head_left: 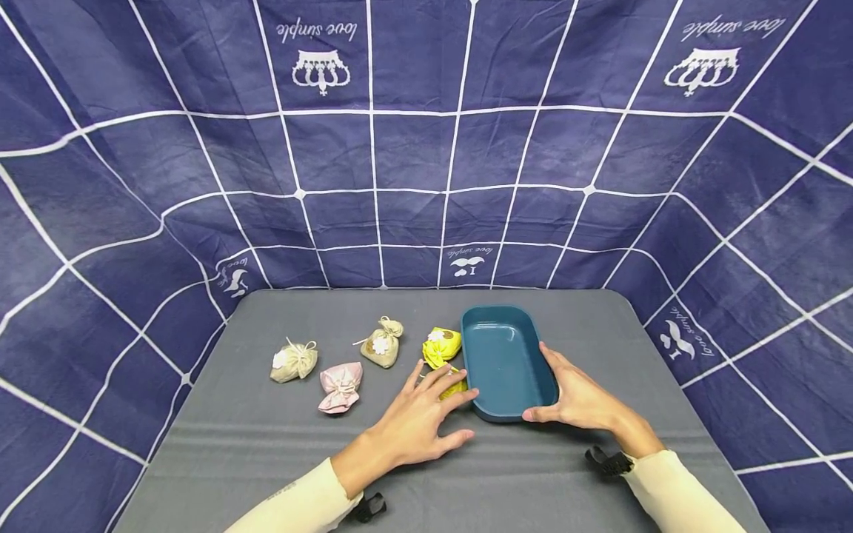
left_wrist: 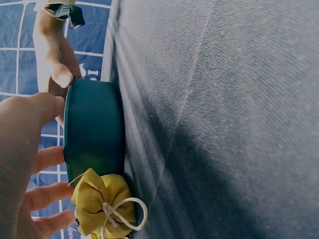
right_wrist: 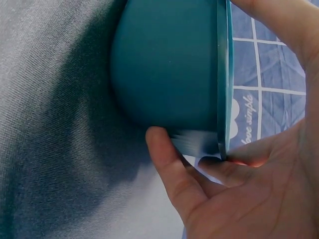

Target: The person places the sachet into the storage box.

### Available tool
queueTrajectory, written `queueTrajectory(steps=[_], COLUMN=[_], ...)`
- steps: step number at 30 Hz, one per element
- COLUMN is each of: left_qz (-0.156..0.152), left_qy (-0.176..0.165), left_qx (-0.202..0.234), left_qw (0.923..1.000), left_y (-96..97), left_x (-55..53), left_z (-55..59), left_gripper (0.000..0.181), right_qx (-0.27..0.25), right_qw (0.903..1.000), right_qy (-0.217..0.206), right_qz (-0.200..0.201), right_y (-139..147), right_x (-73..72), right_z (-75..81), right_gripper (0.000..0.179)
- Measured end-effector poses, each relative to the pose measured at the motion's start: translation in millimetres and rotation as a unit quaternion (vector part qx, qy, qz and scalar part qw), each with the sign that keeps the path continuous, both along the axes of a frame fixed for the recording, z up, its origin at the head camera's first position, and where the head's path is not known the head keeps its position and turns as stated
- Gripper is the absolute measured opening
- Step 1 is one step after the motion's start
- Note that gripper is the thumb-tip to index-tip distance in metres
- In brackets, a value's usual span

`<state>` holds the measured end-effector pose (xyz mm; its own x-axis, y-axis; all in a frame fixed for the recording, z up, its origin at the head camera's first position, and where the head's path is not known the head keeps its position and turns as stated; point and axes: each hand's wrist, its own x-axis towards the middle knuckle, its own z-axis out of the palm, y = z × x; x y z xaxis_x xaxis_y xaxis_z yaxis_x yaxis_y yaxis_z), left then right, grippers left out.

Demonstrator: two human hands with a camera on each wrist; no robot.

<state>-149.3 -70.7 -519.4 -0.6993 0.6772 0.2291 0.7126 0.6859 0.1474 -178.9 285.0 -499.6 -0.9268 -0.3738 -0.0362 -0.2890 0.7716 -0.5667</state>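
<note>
A teal rectangular plastic box (head_left: 503,363) stands on the grey table, its inside bare. My right hand (head_left: 583,398) holds it at the near right corner, thumb on the near rim and fingers along the right side. My left hand (head_left: 412,423) hovers on the other side with spread fingers, the index fingertip right at the left rim. Under those fingers lies a yellow drawstring pouch (head_left: 455,388), partly hidden; its white cord shows in the left wrist view. Another yellow pouch (head_left: 443,343) with a white flower sits just beyond, close against the box's left wall.
Left of the hands lie a beige pouch with a white flower (head_left: 383,345), a pink pouch (head_left: 341,386) and another beige pouch (head_left: 294,362), all tied with cord. Blue cloth with white grid lines (head_left: 413,155) hangs behind and along both sides of the table (head_left: 266,459).
</note>
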Motion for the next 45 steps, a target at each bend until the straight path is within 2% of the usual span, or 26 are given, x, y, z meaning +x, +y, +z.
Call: queueTrajectory(steps=[5,10,14,16,21,23,30,33,37,41,45], left_qz=[-0.007,0.000,0.023,0.039,0.069,0.080,0.110,0.108,0.095,0.086,0.090], left_qy=[-0.003,-0.013,-0.010,0.002,0.030,0.032,-0.015,-0.029,-0.032,-0.031,-0.055], left_qx=[0.015,0.042,0.073,0.080,0.073,0.068,0.085,0.099,0.113,0.130,0.150], left_qw=[0.9999,0.9990,0.9970,0.9960,0.9945,0.9940,0.9902,0.9888,0.9885,0.9873,0.9830], left_y=[-0.9,-5.6,-12.0,-14.1,-11.1,-7.6,0.2,-1.5,-5.9,-8.3,-3.7], left_x=[-4.3,-11.9,-18.3,-21.3,-25.7,-26.4,-29.7,-31.5,-31.4,-29.7,-29.5], left_z=[-0.5,-4.3,-6.5,-8.5,-14.4,-15.9,-18.2,-19.3,-19.5,-18.4,-18.4], left_gripper=[0.066,0.074,0.080,0.080,0.080,0.079,0.069,0.059,0.048,0.047,0.052], right_qx=[0.005,0.007,0.003,0.002,0.002,-0.001,-0.002,-0.001,-0.001,-0.002,-0.003], right_qw=[1.0000,1.0000,1.0000,1.0000,0.9999,0.9999,0.9999,0.9999,1.0000,1.0000,0.9999], right_qy=[0.004,0.005,0.006,0.008,0.011,0.013,0.010,0.011,0.008,0.009,0.010], right_qz=[-0.002,-0.003,-0.002,0.000,0.000,0.002,0.004,0.004,0.001,-0.001,-0.002], right_y=[2,4,4,4,5,5,6,5,4,3,4], right_x=[-4.8,-6.5,-6.8,-6.4,-5.0,-5.2,-5.4,-4.3,-1.5,0.4,-0.6], right_z=[0.9,-2.1,-3.7,-4.2,-4.9,-4.8,-5.8,-7.2,-9.6,-10.5,-8.7], right_gripper=[0.148,0.148,0.148,0.147,0.147,0.147,0.149,0.149,0.150,0.149,0.148])
